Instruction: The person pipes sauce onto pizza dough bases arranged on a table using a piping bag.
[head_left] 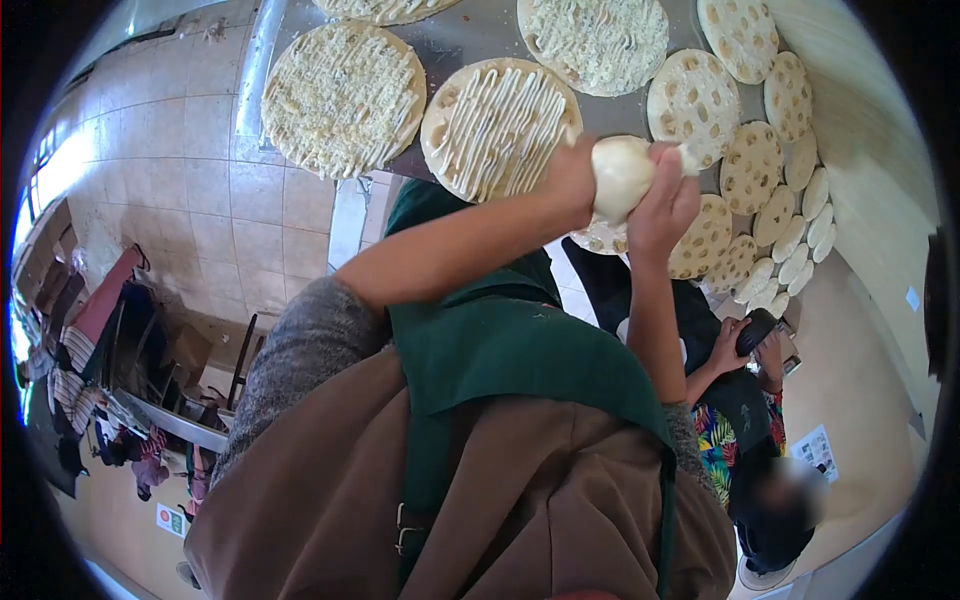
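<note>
A plump piping bag (pixel 620 180) filled with pale cream is held up between my two hands over the work table. My left hand (pixel 572 178) is closed at its left side, though the fingers are smeared and partly hidden. On the other side, my right hand (pixel 665 205) wraps round the bag near its gathered end. Just left of the hands lies a flatbread (pixel 500 130) striped with white cream lines. Farther left, another flatbread (pixel 345 100) carries cream and a grated topping. A similarly topped flatbread (pixel 598 45) sits beyond the bag.
Several plain, brown-spotted flatbreads (pixel 752 168) cover the right of the metal table (pixel 455 45), beside a wall (pixel 870 150). A co-worker's hands (pixel 738 345) hold a dark object at the lower right. Tiled floor (pixel 200 160) and furniture show on the left.
</note>
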